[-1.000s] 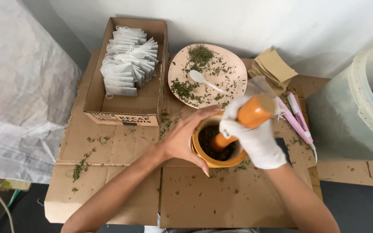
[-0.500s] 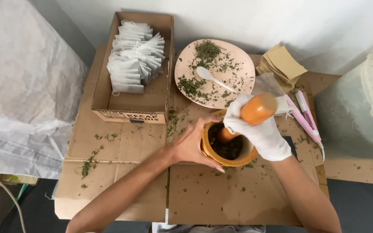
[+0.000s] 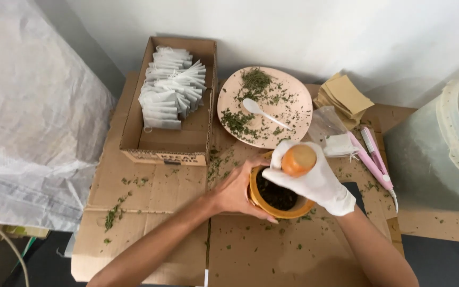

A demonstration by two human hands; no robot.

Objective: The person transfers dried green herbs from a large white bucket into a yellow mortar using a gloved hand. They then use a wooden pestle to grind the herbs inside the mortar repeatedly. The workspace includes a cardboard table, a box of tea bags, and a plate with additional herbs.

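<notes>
Both hands work at an orange mortar (image 3: 278, 197) that sits on a counter covered with flattened cardboard (image 3: 150, 223). Bare, the left hand (image 3: 236, 192) curls around the mortar's left side, fingers pressed against the outer wall and thumb up near the rim. Gloved in white, the right hand (image 3: 314, 180) is closed in a fist around an orange pestle (image 3: 298, 160), whose rounded top faces the camera while its lower end goes down into the bowl. Dark crushed herb (image 3: 272, 194) fills the inside of the mortar.

Just beyond the mortar lies a pale pink round plate (image 3: 293, 85) strewn with green dried leaves, with a white plastic spoon (image 3: 264, 113) resting on it. Left of the plate stands an open cardboard box (image 3: 179, 141) holding a stack of small white filter bags (image 3: 170, 87). Right of the plate are a clear plastic bag (image 3: 329, 127), a pile of tan paper sachets (image 3: 343, 98) and a pink handheld tool (image 3: 374, 159). Farther right of the mortar stands a large translucent bucket (image 3: 436, 154) with green herb inside. Loose leaf crumbs scatter over the cardboard around the mortar. A white woven sack (image 3: 33, 111) bulges well to the left of the box.
</notes>
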